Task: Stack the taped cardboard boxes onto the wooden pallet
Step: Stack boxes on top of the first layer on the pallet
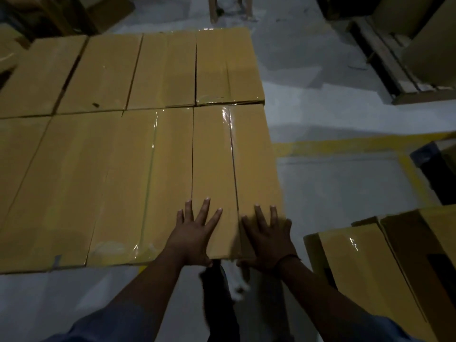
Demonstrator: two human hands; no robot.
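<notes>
Pressing the tan, seemingly clear-taped box (234, 156), left hand (195, 233) and right hand (267, 239) lie flat, fingers spread.

Both arms are extended toward the far side. Left hand (195, 234) and right hand (269, 240) are held palm-down, side by side, fingers straight and spread.

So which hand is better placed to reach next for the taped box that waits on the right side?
Right, probably. The right hand rests flat on the stacked box, nearest the waiting box; the left hand lies further left and would have to cross over.
</notes>
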